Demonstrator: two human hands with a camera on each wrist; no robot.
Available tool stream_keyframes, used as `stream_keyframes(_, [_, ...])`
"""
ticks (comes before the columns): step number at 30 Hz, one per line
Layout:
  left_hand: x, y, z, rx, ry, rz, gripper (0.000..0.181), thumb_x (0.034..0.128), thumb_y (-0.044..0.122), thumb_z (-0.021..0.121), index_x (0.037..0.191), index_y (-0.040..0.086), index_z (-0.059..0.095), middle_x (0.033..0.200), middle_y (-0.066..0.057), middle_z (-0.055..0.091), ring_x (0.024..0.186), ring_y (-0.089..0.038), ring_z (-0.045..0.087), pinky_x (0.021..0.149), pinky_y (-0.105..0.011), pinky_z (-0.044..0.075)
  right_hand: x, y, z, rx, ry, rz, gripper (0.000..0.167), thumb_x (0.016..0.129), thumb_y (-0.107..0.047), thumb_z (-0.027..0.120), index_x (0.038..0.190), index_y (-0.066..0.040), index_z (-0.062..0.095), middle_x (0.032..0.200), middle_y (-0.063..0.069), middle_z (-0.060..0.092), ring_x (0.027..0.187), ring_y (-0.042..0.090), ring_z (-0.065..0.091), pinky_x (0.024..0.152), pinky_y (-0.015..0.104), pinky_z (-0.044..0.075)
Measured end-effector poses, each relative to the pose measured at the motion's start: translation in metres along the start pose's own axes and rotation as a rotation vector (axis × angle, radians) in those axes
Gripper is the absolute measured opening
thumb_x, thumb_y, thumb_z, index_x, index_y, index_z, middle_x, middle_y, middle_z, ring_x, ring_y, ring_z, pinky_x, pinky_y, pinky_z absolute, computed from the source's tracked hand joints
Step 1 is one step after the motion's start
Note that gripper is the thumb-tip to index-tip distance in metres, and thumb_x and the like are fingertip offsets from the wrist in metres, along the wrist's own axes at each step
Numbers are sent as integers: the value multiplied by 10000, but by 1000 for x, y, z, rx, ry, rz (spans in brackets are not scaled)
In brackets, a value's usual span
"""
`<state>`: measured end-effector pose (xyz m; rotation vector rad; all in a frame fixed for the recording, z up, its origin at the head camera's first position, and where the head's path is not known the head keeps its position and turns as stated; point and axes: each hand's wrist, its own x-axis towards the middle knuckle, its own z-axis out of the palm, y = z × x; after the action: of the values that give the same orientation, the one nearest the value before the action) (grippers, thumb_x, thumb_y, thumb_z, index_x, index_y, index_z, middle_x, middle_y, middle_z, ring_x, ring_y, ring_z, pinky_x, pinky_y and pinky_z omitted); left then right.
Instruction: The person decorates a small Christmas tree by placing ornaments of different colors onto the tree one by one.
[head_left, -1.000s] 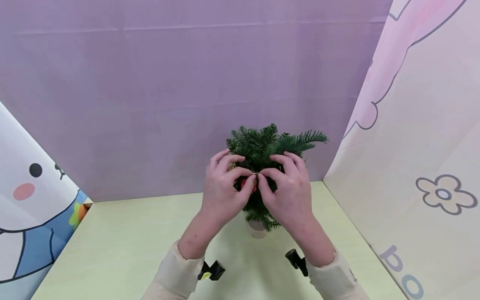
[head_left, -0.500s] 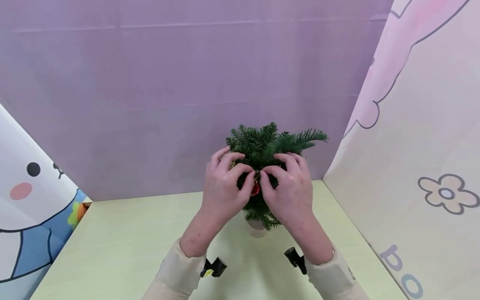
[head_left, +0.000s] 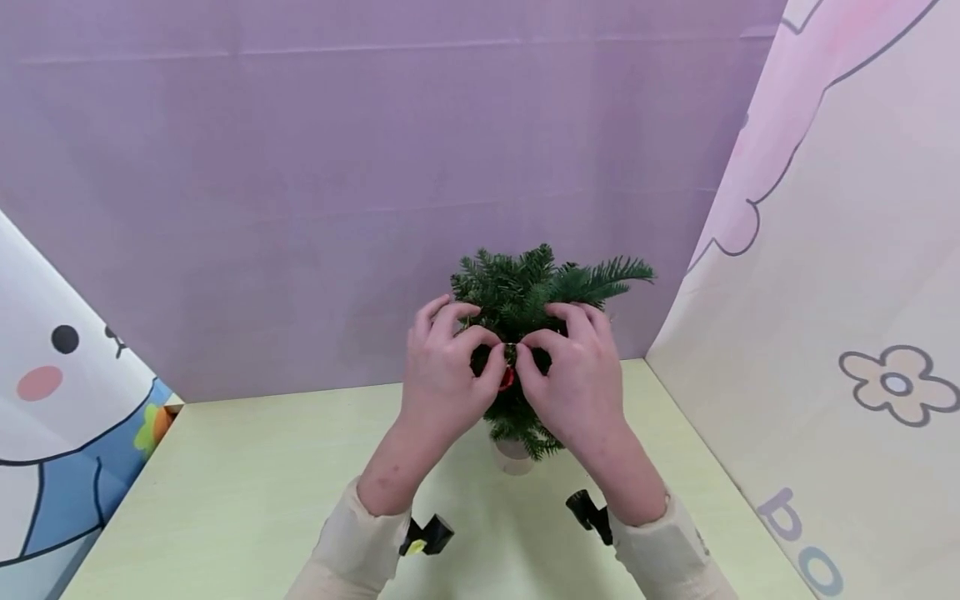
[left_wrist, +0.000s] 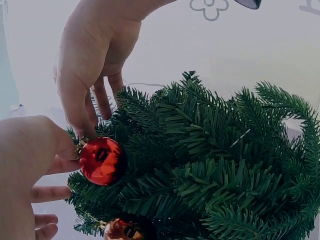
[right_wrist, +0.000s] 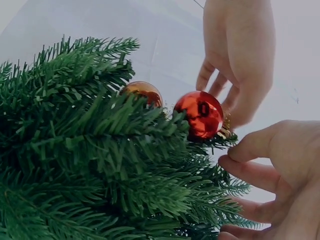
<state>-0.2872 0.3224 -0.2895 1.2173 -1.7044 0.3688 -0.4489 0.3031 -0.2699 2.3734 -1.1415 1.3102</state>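
A small green artificial fir tree stands upright in a pale base, with both hands in front of its middle. My left hand and right hand each pinch a short gold string between thumb and forefinger. Below the string, a shiny red bauble hangs against the branches, its gold cap close to the fingertips. The other fingers of both hands are spread near the needles. A gold bauble sits on the tree beside the left hand. What the string loops around is hidden.
The tree stands on a pale yellow-green table. A purple cloth wall rises behind it, with printed panels at left and right. Black wrist-worn devices stick out under the sleeves.
The fingertips, almost touching one second ago, have drawn slightly apart, with the gold string showing between them. More of the red bauble shows below. Both hands otherwise keep nearly the same place.
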Motion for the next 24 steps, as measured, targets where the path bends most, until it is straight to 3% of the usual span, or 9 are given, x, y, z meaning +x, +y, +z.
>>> stream_keyframes(14, [-10,-1,-7,10,-39,24,101,830,200,727,733,172,733,1150,-106,616,1263,-370,407,925,-565,396,-1,1,-8,63,-106,-25,67,824,-144,718,773,-121,754,1240,204,575,1265,414,390,1043,560,314])
stream_keyframes(24, [-17,-3,-7,-7,-31,25,60,809,194,751,758,169,734,1139,-115,621,1250,-371,419,937,-562,387,-9,4,-7,102,-56,-76,74,810,-175,755,838,-107,753,1234,196,584,1246,423,422,1023,566,339])
